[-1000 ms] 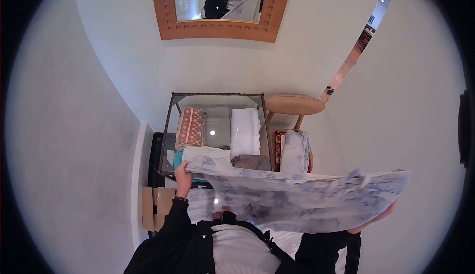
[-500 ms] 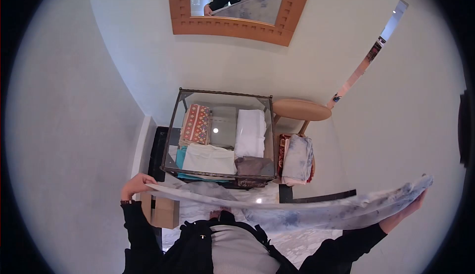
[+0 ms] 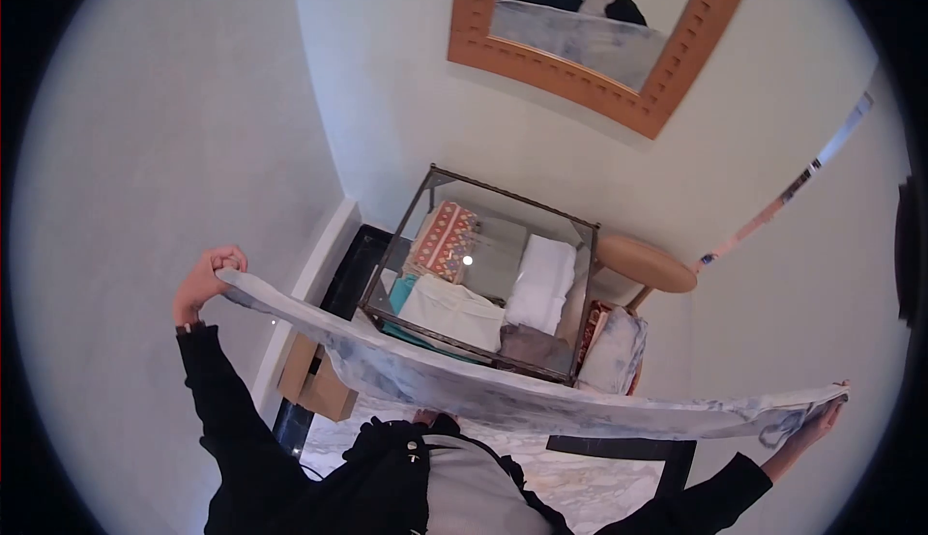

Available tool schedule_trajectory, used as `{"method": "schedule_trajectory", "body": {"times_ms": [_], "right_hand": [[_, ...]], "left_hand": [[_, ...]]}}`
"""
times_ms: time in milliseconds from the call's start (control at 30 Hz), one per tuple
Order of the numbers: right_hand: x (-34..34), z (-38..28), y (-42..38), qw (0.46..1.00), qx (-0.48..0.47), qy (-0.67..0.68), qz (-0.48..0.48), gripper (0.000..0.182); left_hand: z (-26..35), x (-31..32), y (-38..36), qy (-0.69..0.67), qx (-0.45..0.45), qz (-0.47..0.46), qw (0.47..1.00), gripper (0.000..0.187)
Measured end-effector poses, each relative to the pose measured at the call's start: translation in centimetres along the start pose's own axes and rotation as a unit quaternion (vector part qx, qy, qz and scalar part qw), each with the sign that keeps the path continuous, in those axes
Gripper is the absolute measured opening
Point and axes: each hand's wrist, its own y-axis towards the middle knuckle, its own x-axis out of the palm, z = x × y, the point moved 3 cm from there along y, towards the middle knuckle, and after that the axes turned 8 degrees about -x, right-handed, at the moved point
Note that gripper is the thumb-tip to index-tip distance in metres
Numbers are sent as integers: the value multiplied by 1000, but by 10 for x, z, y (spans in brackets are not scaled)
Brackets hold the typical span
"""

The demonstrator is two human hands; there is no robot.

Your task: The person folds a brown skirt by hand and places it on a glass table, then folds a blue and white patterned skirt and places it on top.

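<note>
Left grip (image 3: 205, 279), right grip (image 3: 820, 424) pinch the cloth (image 3: 425, 385) wide: a spreading step, seemingly; next move calls for even tension!

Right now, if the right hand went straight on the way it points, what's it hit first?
Probably the pale wall; nothing else shows between it and the right hand, which holds one end of the cloth. Depth is unclear from this view.
</note>
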Motion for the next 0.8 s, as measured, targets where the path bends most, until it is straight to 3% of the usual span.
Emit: {"method": "schedule_trajectory", "body": {"times_ms": [33, 133, 233, 333, 433, 533, 633, 733, 800], "right_hand": [[12, 6, -3, 1000, 20, 8, -11, 43], [29, 28, -11, 997, 47, -1, -67, 44], [45, 48, -17, 994, 46, -9, -99, 45], [60, 60, -19, 993, 48, -9, -106, 45], [71, 68, -19, 991, 53, -13, -125, 44], [80, 76, -21, 986, 64, 4, -153, 43], [90, 75, -24, 981, 58, 23, -182, 43], [102, 72, -30, 982, 71, 50, -166, 42], [101, 75, -28, 983, 62, 31, -167, 42]], "left_hand": [[10, -1, -6, -21, -2, -58, 998, 18], [22, -11, -22, -128, 95, -112, 981, 22], [38, -12, -30, -42, -14, -49, 998, 17], [45, -15, -38, 68, -98, -67, 991, 13], [32, -33, -44, 102, -120, -71, 985, 13], [31, -44, -45, 53, 17, 32, 998, 11], [41, -48, -48, 34, 75, 130, 988, 11], [37, -50, -47, -9, 76, 175, 982, 9], [33, -53, -47, -51, 45, 143, 987, 10]]}}
